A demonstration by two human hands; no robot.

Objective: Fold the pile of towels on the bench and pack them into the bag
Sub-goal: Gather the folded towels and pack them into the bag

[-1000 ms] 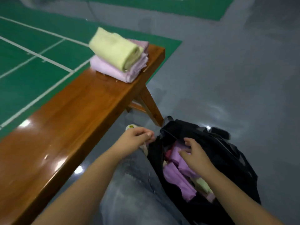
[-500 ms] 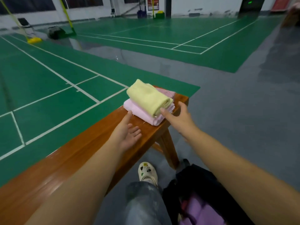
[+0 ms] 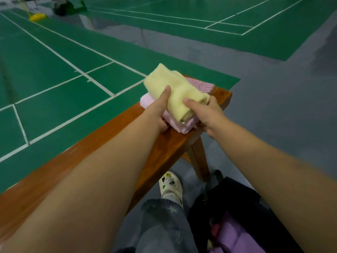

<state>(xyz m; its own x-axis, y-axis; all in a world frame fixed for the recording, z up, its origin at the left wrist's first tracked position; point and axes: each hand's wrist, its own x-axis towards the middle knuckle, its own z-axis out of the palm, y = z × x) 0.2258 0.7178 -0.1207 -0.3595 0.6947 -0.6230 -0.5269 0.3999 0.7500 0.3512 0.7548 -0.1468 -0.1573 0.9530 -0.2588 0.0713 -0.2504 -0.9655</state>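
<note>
A: From the head camera, what are the hands doing?

B: Both are on the towel stack at the bench's end. The left hand clasps the stack's near left side, thumb laid up on the yellow towel, the other fingers curled under the pink towel below it. The right hand grips the right end of the same stack, thumb pressing on the yellow roll, fingers wrapped round its far side.

A: How do the towels lie?

B: The yellow towel lies folded on top of the pink one, between the two hands. A speckled pink cloth shows just beyond the yellow towel, farther from the hands. All sit on the wooden bench.

A: And the bag?

B: The black bag stands on the grey floor below the right forearm, open, with a purple towel inside.

A: Anything else near?

B: A white clog on the person's foot lies under the arms, between bench and bag, above a grey jeans leg.
</note>
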